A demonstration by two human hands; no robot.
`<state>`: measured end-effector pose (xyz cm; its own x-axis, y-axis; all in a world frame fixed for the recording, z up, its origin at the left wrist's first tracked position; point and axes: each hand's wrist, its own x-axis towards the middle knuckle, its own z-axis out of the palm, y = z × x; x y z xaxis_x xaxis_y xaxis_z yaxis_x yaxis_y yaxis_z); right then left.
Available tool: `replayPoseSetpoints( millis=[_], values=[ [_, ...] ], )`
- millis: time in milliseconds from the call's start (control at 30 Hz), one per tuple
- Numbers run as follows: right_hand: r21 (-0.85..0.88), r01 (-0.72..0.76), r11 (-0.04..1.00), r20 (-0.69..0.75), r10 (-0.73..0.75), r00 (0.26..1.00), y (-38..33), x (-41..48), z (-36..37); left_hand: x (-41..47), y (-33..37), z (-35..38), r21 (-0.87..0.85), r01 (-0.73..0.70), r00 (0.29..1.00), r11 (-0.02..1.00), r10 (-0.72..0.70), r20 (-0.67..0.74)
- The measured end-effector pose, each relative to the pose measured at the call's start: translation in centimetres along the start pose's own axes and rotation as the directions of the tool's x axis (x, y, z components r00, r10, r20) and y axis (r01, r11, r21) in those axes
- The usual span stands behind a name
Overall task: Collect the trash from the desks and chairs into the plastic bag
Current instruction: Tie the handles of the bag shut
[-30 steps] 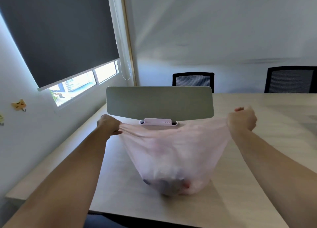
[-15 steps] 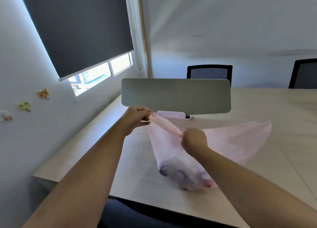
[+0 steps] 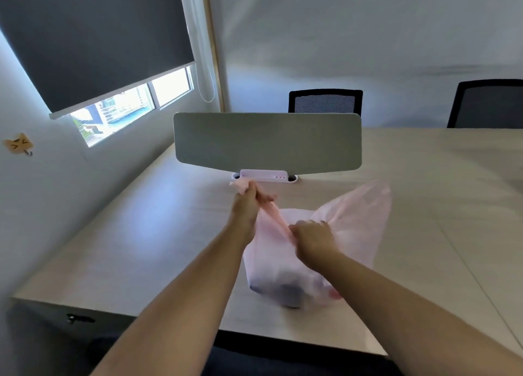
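Observation:
A thin pink plastic bag (image 3: 359,228) stands on the light wooden desk (image 3: 147,234), with dark and reddish trash showing through its bottom. My left hand (image 3: 249,203) grips one stretched handle of the bag, pulled up and to the left. My right hand (image 3: 314,238) is curled around the twisted part of that same handle lower down, near the bag's mouth. The other side of the bag hangs loose and puffed up to the right.
A grey desk divider (image 3: 267,142) on a white clamp base (image 3: 264,175) stands just behind the bag. Two black mesh chairs (image 3: 325,101) (image 3: 486,104) sit at the far side. A window with a dark roller blind (image 3: 93,36) is on the left wall.
My right hand let go of the bag's right side and came across to the left handle. The bag's right side fell loose. Both hands now sit close together on one handle.

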<state>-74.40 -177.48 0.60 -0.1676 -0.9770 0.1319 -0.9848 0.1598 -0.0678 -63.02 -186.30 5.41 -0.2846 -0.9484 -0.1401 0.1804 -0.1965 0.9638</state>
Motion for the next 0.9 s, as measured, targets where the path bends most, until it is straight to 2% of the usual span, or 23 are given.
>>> replayPoseSetpoints(
  millis=[67, 167, 200, 267, 333, 367, 433, 467, 533, 567, 600, 633, 667, 700, 733, 767, 867, 900],
  values=[
    [-0.081, 0.031, 0.996, 0.083, -0.024, 0.996, 1.4, -0.5, 1.1, -0.1, -0.8, 0.2, -0.027, 0.042, 0.998, 0.999, -0.043, -0.038],
    [-0.261, 0.138, 0.955, 0.088, -0.119, 0.989, 2.1, -0.8, 1.9, -0.7, -2.0, 1.1, 0.052, 0.085, 0.996, 0.995, -0.084, -0.016],
    [-0.334, 0.125, 0.934, 0.086, -0.102, 0.991, 2.1, -0.9, 1.9, -0.7, -2.1, 1.4, 0.078, 0.086, 0.996, 0.993, -0.088, 0.015],
    [-0.318, 0.095, 0.943, -0.031, -0.111, 0.993, 2.6, -1.2, 1.9, -0.7, -2.0, 2.0, 0.107, 0.095, 0.994, 0.99, -0.101, 0.047],
    [-0.18, 0.128, 0.975, -0.165, -0.158, 0.974, 3.1, -1.6, 1.7, -0.6, -1.7, 2.5, 0.126, 0.095, 0.995, 0.987, -0.099, 0.022],
    [-0.14, 0.164, 0.976, -0.272, -0.197, 0.942, 3.5, -2.0, 1.3, -0.6, -1.6, 2.7, 0.148, 0.085, 0.996, 0.985, -0.086, -0.001],
    [-0.083, 0.173, 0.981, -0.557, -0.19, 0.809, 4.3, -2.9, -0.9, -0.2, -2.0, 2.8, 0.214, 0.068, 0.997, 0.975, -0.061, -0.039],
    [-0.006, 0.125, 0.992, -0.668, -0.097, 0.738, 4.9, -3.4, -2.1, -0.1, -2.2, 2.9, 0.248, 0.076, 0.997, 0.966, -0.066, -0.048],
    [0.237, -0.034, 0.971, -0.755, 0.206, 0.622, 6.5, -4.4, -3.5, 0.3, -2.7, 2.6, 0.286, 0.107, 0.994, 0.952, -0.093, -0.061],
    [0.404, -0.125, 0.906, -0.703, 0.395, 0.591, 7.3, -4.7, -4.0, 0.4, -2.8, 2.5, 0.279, 0.133, 0.99, 0.951, -0.115, -0.08],
    [0.582, -0.208, 0.786, -0.561, 0.573, 0.598, 8.0, -4.8, -4.1, 0.6, -2.9, 2.2, 0.257, 0.154, 0.986, 0.954, -0.134, -0.095],
    [0.721, -0.287, 0.631, -0.347, 0.687, 0.639, 8.4, -4.9, -4.3, 0.7, -3.0, 2.1, 0.23, 0.163, 0.985, 0.959, -0.142, -0.102],
    [0.799, -0.348, 0.491, -0.142, 0.715, 0.684, 8.6, -4.6, -4.0, 0.8, -3.1, 1.9, 0.22, 0.165, 0.984, 0.961, -0.147, -0.097],
    [0.825, -0.396, 0.404, 0.011, 0.689, 0.725, 8.7, -4.2, -3.8, 0.6, -3.0, 1.9, 0.22, 0.17, 0.985, 0.961, -0.156, -0.08],
    [0.813, -0.434, 0.388, 0.095, 0.648, 0.756, 8.8, -3.5, -3.4, 0.4, -2.9, 1.8, 0.227, 0.17, 0.985, 0.959, -0.16, -0.061],
    [0.781, -0.463, 0.419, 0.134, 0.611, 0.78, 8.9, -2.7, -3.1, 0.1, -2.8, 1.8, 0.229, 0.165, 0.986, 0.959, -0.161, -0.037],
    [0.617, -0.478, 0.626, 0.142, 0.508, 0.849, 8.6, 0.2, -1.7, -0.4, -2.7, 1.6, 0.183, 0.126, 0.991, 0.975, -0.133, 0.026],
    [0.633, -0.446, 0.632, 0.129, 0.482, 0.867, 8.2, 0.9, -1.6, -0.3, -2.7, 1.3, 0.16, 0.13, 0.991, 0.979, -0.135, 0.022]
  ],
)
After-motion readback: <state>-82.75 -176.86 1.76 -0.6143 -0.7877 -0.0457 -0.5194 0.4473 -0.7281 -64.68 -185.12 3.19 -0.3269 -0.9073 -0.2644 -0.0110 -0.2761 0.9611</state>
